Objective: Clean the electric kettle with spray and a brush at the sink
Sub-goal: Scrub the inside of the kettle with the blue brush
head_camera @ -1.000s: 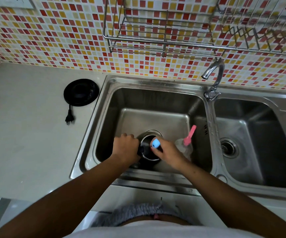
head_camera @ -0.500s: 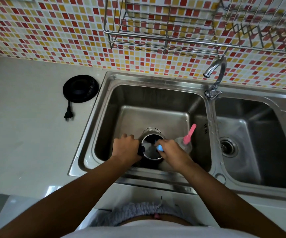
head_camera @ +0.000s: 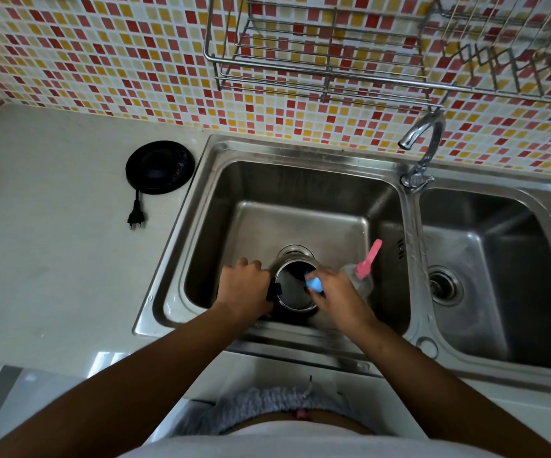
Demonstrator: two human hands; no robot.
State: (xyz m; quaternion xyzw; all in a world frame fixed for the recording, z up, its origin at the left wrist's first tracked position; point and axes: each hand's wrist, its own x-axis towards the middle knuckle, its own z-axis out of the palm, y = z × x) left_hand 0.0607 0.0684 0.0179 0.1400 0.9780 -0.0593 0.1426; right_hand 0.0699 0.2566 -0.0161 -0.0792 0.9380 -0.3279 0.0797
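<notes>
Holds the open kettle [head_camera: 295,287] upright in the left sink basin [head_camera: 300,200], left hand [head_camera: 242,289] curled round it; pokes the blue brush [head_camera: 314,284] into its mouth, gripped in right hand [head_camera: 338,294]; spray bottle [head_camera: 363,276] just beside, touching that hand.

Looks like a home kitchen. Shows a stainless two-bowl sink [head_camera: 175,259] with a curved tap [head_camera: 428,140] set in a pale counter [head_camera: 52,259], below a mosaic-tiled wall [head_camera: 102,61] hung with wire dish racks [head_camera: 317,74]. Has a black kettle base [head_camera: 160,167] alongside.

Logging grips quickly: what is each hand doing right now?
Left hand: grips the kettle by its handle.
Right hand: holds the blue brush inside the kettle.
</notes>
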